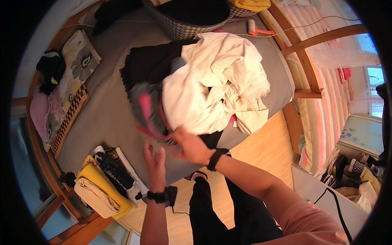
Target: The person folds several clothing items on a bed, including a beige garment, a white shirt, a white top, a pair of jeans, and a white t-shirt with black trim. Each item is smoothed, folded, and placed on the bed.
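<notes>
A dark grey garment with pink trim (148,112), smeared by motion, hangs over the left side of the clothes pile. My right hand (191,146), with a black band at the wrist, is closed on its pink-edged near end. My left hand (155,159) is just below that edge, fingers stretched apart and holding nothing. Beside the garment lies a large crumpled cream-white cloth (220,77). A black cloth with a frayed edge (149,65) is partly hidden beneath both. All of them rest on the grey bed sheet (104,110).
Folded clothes, a yellow one (102,181) among them, stand at the near left bed corner. A houndstooth basket (183,30) and a lint roller (258,28) are at the far side. A patterned pillow (81,61) lies left. Wooden rails (308,67) and an open drawer of clothes (355,175) are right.
</notes>
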Available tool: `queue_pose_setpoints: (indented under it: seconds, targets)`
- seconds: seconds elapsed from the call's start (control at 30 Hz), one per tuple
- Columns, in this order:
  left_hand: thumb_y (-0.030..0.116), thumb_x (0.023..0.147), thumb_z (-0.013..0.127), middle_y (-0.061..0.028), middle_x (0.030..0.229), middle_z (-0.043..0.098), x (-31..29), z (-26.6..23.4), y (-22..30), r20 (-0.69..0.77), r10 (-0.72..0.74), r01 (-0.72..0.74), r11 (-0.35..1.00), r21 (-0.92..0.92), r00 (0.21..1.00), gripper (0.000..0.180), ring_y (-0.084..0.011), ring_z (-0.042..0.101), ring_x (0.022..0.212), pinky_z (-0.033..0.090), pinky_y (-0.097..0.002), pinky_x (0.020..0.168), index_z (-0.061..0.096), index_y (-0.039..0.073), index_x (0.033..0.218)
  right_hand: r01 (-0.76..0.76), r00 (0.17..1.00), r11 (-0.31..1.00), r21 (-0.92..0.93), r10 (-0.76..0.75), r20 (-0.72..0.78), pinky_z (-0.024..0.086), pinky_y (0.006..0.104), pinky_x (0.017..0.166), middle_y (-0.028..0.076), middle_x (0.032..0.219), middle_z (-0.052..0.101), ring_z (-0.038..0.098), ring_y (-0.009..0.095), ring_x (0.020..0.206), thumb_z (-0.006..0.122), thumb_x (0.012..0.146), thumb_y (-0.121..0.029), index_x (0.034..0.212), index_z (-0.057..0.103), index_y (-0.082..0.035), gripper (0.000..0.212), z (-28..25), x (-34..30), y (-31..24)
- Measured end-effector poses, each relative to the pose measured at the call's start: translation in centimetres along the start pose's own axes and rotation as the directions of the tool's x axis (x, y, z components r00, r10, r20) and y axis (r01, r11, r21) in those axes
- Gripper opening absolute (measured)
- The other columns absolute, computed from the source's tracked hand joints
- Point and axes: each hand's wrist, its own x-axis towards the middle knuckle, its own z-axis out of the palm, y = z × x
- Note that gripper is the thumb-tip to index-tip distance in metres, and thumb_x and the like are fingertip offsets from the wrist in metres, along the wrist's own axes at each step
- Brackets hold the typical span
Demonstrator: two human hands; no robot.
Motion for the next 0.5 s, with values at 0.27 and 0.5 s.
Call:
queue_pose_setpoints:
  seconds: [0.27,0.5]
  targets:
    - [0.025,0.091,0.077,-0.0261,0.155,0.043,5.4,10.1,3.1,0.093,0.437,-0.386,0.65,0.655,0.894,0.081,-0.0441,0.039,0.145,0.039,-0.05,0.115,0.035,0.002,0.157,-0.351,0.784,0.891,-0.289,0.111,-0.611,0.042,0.0484,0.11,0.023,0.145,0.049,0.047,0.043,0.131,0.077,0.08,-0.009,0.144,0.052,-0.006,0.068,-15.6,-0.9,9.6]
    - [0.005,0.095,0.061,-0.0185,0.121,0.07,7.1,11.5,2.7,-0.256,0.03,0.087,0.898,0.431,0.966,0.037,-0.0297,0.067,0.111,0.052,-0.0382,0.097,0.062,-0.002,0.131,-0.489,0.869,0.706,-0.512,0.448,-0.212,0.055,0.0422,0.085,0.017,0.113,0.068,0.066,0.037,0.099,0.071,0.088,-0.014,0.132,0.059,-0.005,0.046,-25.2,-0.5,17.3]
